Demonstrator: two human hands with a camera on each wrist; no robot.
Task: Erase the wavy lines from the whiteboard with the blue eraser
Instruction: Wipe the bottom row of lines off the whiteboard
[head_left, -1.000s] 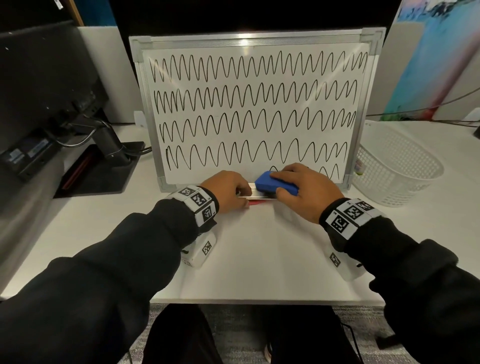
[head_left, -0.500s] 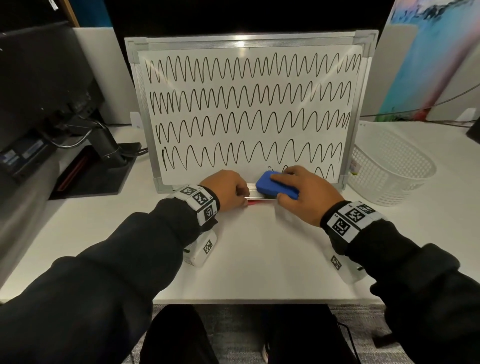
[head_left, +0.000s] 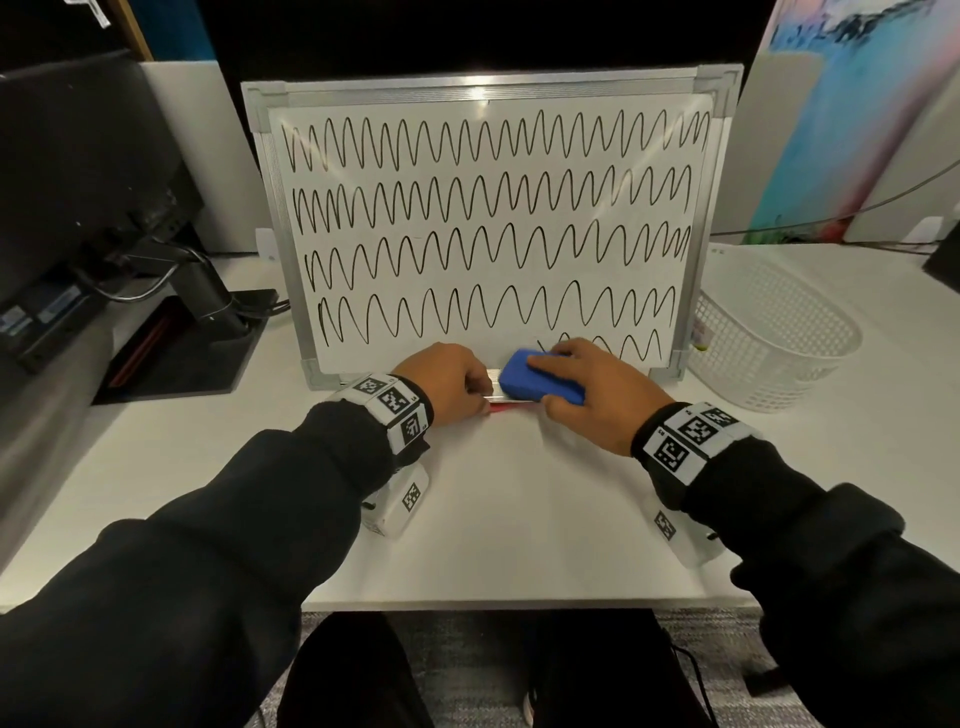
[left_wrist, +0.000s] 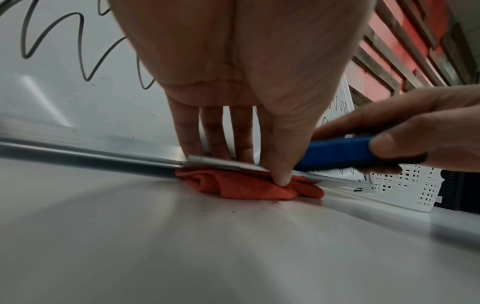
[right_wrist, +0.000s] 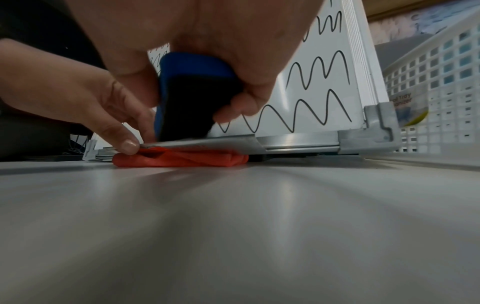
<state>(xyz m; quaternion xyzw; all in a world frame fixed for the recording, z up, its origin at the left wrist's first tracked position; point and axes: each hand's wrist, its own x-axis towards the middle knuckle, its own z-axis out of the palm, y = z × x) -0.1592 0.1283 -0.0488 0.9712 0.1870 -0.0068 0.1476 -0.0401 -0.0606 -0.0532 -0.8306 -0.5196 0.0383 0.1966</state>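
Observation:
The whiteboard (head_left: 483, 249) leans upright on the white desk (head_left: 519, 509) and carries several rows of black wavy lines. Of the bottom row, only the short right-hand stretch (head_left: 623, 345) shows. My right hand (head_left: 597, 395) grips the blue eraser (head_left: 530, 382) at the middle of the board's lower edge, its black felt (right_wrist: 189, 102) just above the metal rail (right_wrist: 285, 142). My left hand (head_left: 447, 384) pinches that rail (left_wrist: 103, 152) right beside the eraser, thumb (left_wrist: 280, 164) in front. A folded red cloth (left_wrist: 249, 187) lies under the rail.
A white perforated basket (head_left: 769, 332) stands just right of the board. On the left are a dark monitor (head_left: 78, 182) and its stand (head_left: 208, 306) with cables. Bare desk stretches between my arms to the front edge.
Little differs. The right hand and eraser stay at the middle of the bottom row, sinking slightly toward the rail. The left hand keeps its hold.

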